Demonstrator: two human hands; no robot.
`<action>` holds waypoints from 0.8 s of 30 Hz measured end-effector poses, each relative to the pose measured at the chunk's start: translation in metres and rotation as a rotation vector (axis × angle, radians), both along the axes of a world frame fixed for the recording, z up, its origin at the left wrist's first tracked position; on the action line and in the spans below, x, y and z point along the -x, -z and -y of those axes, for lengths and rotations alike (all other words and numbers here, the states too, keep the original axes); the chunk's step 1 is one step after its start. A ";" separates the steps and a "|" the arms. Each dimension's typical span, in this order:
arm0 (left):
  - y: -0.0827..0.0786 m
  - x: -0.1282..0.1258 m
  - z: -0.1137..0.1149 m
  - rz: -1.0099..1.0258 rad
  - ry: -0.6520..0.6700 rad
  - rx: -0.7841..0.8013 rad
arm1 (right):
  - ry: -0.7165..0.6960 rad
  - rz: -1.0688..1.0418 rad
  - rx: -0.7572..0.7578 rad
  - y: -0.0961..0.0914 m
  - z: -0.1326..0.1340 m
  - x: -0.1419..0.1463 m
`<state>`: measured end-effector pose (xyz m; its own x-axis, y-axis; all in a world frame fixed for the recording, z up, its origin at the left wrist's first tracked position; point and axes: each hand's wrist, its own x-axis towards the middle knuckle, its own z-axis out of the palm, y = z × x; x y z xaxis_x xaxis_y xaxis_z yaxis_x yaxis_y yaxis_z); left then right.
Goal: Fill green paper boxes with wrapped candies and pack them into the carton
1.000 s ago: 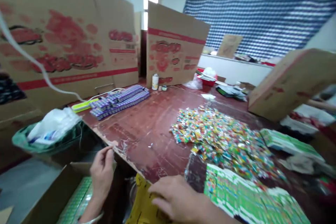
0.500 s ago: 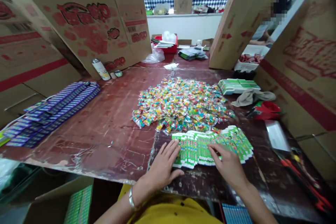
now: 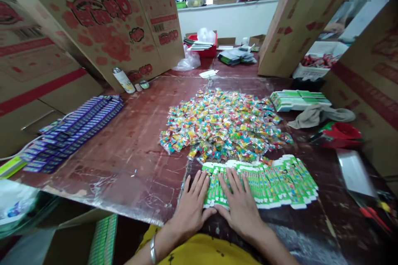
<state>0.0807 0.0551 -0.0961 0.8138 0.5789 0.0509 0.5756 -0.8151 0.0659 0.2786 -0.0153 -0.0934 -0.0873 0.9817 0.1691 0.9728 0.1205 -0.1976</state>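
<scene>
A row of flat green-and-white printed cartons (image 3: 273, 182) lies fanned out and overlapping near the table's front edge. At the row's left end rests my left hand (image 3: 194, 198), fingers stretched out, touching the end cartons. Just beside it my right hand (image 3: 239, 203) lies spread on top of the row, palm down, gripping nothing. The two thumbs nearly meet at the cartons' near edge. Beyond the row spreads a wide heap of small clear packets of colourful candy (image 3: 224, 124).
Purple cartons (image 3: 74, 132) are stacked at the left beside a white bottle (image 3: 123, 80). At the right lie more green cartons (image 3: 298, 100), a grey cloth (image 3: 320, 115), a red tape dispenser (image 3: 342, 134) and a blurred metal scoop-like thing (image 3: 354, 174). Tall cardboard boxes (image 3: 102, 29) wall the table.
My right hand has moved left along the cartons, from a pinch-like pose to lying spread near my left hand. The row reaches further right in view. The camera view has shifted slightly.
</scene>
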 end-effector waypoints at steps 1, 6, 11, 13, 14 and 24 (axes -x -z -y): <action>0.000 0.000 0.000 0.003 -0.010 -0.003 | -0.011 -0.006 -0.004 -0.003 -0.001 -0.001; -0.003 0.006 0.000 0.063 -0.069 0.002 | 0.008 -0.084 -0.037 -0.028 -0.028 -0.002; 0.002 0.023 0.006 0.076 -0.071 -0.033 | 0.001 -0.076 -0.047 -0.029 -0.068 0.019; 0.006 0.028 0.008 0.068 -0.080 -0.048 | -0.007 -0.046 -0.049 -0.024 -0.078 0.027; 0.007 0.029 0.009 0.068 -0.083 -0.049 | -0.009 -0.040 -0.054 -0.021 -0.081 0.030; 0.008 0.034 0.014 0.161 -0.114 0.006 | -0.074 0.000 -0.106 -0.027 -0.081 0.032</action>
<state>0.0463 0.0406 -0.1043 0.7248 0.6673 0.1714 0.6455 -0.7447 0.1697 0.2461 0.0655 -0.0663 -0.1587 0.9491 0.2720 0.9605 0.2122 -0.1800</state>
